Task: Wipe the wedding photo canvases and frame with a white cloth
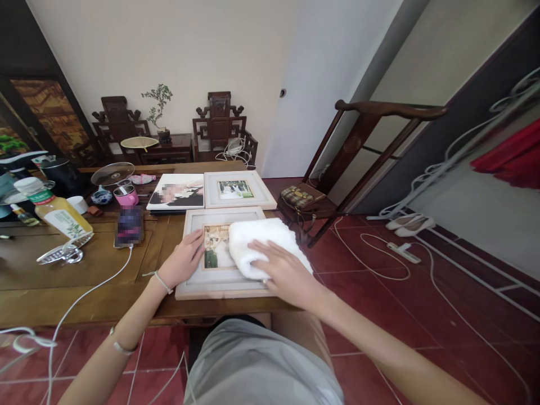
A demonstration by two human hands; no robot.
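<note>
A white-matted picture frame [219, 289] with a light wooden border and a small photo lies flat near the table's front edge. My left hand [185, 256] rests on its left side, fingers stretched out over the border and glass. In my right hand [287, 273] is a folded, fluffy white towel [270, 236], pressed onto the right part of the frame and covering part of the photo. Behind it lies a second picture frame [268, 197] of the same kind. A white-edged photo panel [181, 194] sits beside that one.
On the wooden table [160, 270] are a phone [129, 226] with a charging cable, a hair claw clip [65, 252], a juice-coloured bottle [54, 208] and a pink cup [125, 196]. To the right stands a wooden chair [354, 140] with a plaid bag [301, 197]. Cables cross the red tiles.
</note>
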